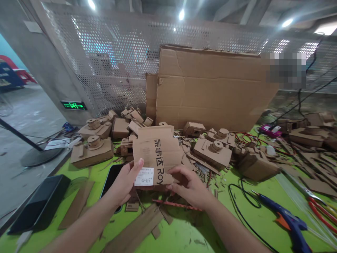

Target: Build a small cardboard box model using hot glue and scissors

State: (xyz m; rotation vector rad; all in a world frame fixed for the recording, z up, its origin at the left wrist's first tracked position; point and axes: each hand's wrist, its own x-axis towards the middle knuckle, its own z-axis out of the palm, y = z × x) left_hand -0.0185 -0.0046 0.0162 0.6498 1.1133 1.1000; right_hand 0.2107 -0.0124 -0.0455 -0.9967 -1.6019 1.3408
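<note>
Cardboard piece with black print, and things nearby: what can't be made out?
Head view:
Underside of the cardboard piece: turned away.
Fingertips of the left hand, thumb aside: behind the piece.
Fine print, white label: too small.
Part of the phone: behind left wrist.
Handle end of the glue gun: cut off by bottom edge.

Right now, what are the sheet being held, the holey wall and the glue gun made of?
Sheet: cardboard with a dull finish, from its brown face and printed letters. Holey wall: probably metal, greyish, slightly shiny, with rows of holes; could be plastic. Glue gun: likely smooth plastic, from its even blue colour and moulded shape.
</note>
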